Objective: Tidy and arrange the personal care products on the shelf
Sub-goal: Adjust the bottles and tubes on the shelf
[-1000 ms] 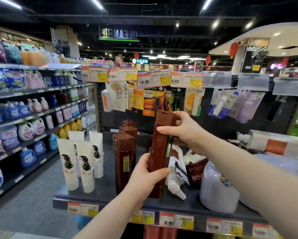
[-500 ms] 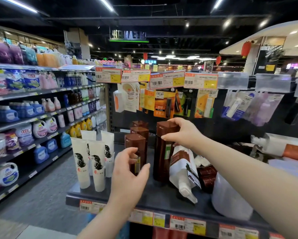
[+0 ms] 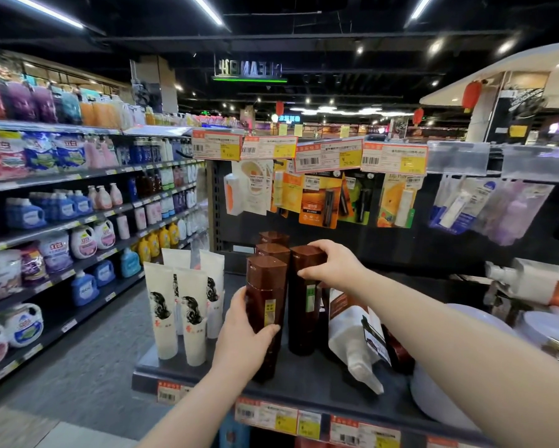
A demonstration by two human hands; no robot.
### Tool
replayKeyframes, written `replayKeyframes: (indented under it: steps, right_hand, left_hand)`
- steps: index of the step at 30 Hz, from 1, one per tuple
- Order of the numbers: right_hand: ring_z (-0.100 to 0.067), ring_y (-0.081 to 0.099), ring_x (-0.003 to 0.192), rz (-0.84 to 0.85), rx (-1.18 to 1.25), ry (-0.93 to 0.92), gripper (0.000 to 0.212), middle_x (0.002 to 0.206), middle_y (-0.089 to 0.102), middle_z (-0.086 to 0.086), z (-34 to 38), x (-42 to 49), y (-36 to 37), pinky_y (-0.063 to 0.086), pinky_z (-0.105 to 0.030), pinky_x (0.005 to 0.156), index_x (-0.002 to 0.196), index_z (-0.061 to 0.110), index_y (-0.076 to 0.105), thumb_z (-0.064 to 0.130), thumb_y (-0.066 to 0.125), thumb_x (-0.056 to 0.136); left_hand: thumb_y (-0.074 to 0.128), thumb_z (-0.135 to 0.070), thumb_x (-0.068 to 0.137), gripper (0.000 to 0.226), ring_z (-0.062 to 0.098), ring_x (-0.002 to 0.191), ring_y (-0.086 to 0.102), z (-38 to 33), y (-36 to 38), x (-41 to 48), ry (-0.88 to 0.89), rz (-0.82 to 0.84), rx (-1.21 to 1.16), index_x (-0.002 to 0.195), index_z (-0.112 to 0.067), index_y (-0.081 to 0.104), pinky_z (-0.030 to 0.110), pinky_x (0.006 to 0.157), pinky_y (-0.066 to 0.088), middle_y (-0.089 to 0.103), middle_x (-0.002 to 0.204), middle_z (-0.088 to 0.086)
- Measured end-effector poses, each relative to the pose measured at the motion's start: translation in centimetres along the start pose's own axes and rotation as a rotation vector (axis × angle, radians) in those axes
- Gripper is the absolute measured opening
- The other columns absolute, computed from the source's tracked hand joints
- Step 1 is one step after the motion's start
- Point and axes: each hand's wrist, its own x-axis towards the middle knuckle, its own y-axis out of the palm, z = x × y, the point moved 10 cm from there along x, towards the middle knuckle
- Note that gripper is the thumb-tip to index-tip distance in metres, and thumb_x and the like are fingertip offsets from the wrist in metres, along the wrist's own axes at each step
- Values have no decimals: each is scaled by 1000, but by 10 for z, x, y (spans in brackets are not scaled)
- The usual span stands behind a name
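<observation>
Left hand (image 3: 242, 341) fingers wrap front brown bottle (image 3: 267, 286); right hand (image 3: 334, 265) fingers apparently pinch neighbouring bottle (image 3: 301, 328) cap.

Four tall brown plastic bottles with square caps (image 3: 265, 295), all upright; four cream-white plastic squeeze tubes printed with a black-haired figure (image 3: 191, 318), standing cap-down; one white spouted refill pouch with a brown label (image 3: 349, 337); four orange-and-yellow paper price tags (image 3: 328, 155); two clear plastic tag holders (image 3: 456, 161)

Glossy brown plastic bottles (image 3: 267, 305) (smooth) on a matt grey shelf (image 3: 307, 379).
</observation>
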Motion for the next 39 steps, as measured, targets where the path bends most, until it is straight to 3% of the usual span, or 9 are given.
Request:
replayKeyframes:
  steps: [8,13,16,20,24,29,33,36,39]
  right_hand:
    - [-16,64,84,1,31,10,57,107,59,-5,-4,0,-5,55,-22,62,126,16,50,14,75,75]
    - [-23,62,100,24,28,-11,58,115,59,-9,-2,2,0,55,-37,85,128,15,50,14,75,75]
    - [-22,62,99,48,6,-6,63,117,57,-8,-2,0,0,57,-30,74,131,18,45,17,75,76]
    - [-20,61,96,74,-22,-1,75,123,52,-7,-3,-3,0,57,-26,67,139,20,34,18,74,76]
    - [-24,55,112,81,-57,-9,80,137,45,-11,-2,-9,-8,52,-28,78,143,20,28,21,73,78]
    - [-13,55,104,56,-159,-60,50,122,58,-1,-1,-22,-46,49,-24,79,128,21,51,25,69,82]
    - [-9,57,98,73,-329,-52,33,102,61,7,-14,-35,-71,42,-20,79,116,22,60,25,66,84]
    - [-8,57,94,105,-407,-13,27,98,61,9,-32,-42,-81,42,-19,77,111,23,63,25,66,84]
    - [-9,58,93,103,-438,30,25,98,62,7,-49,-45,-93,44,-20,78,108,23,64,25,67,83]
  left_hand:
    - [74,-17,74,68,4,106,47,1,-2,0,27,-26,5,129,-29,36,24,88,37,46,104,-24]
    - [75,-19,74,68,1,104,45,-3,-5,-4,37,-35,26,129,-29,36,24,88,36,41,99,-31]
    - [75,-19,74,68,-1,99,44,-5,-6,-6,45,-41,30,129,-29,37,22,87,35,41,97,-31]
    - [74,-19,75,68,-2,100,44,-6,-7,-7,44,-40,13,130,-28,36,21,87,34,40,98,-32]
    - [74,-16,74,72,3,106,44,-11,-5,-9,35,-30,-15,133,-26,33,23,91,36,49,116,-18]
    - [76,-21,72,91,19,136,24,-37,-25,-24,107,-183,96,143,-22,19,44,113,24,28,146,2]
    - [77,-10,68,80,13,126,30,-93,-25,-57,415,-335,160,135,-16,33,25,111,17,40,133,8]
    - [76,-7,70,58,14,116,45,-120,8,-69,557,-184,105,119,-23,49,35,103,36,50,118,-3]
    - [70,-14,76,39,-1,107,48,-127,53,-65,528,98,80,105,-34,51,25,95,42,50,106,-21]
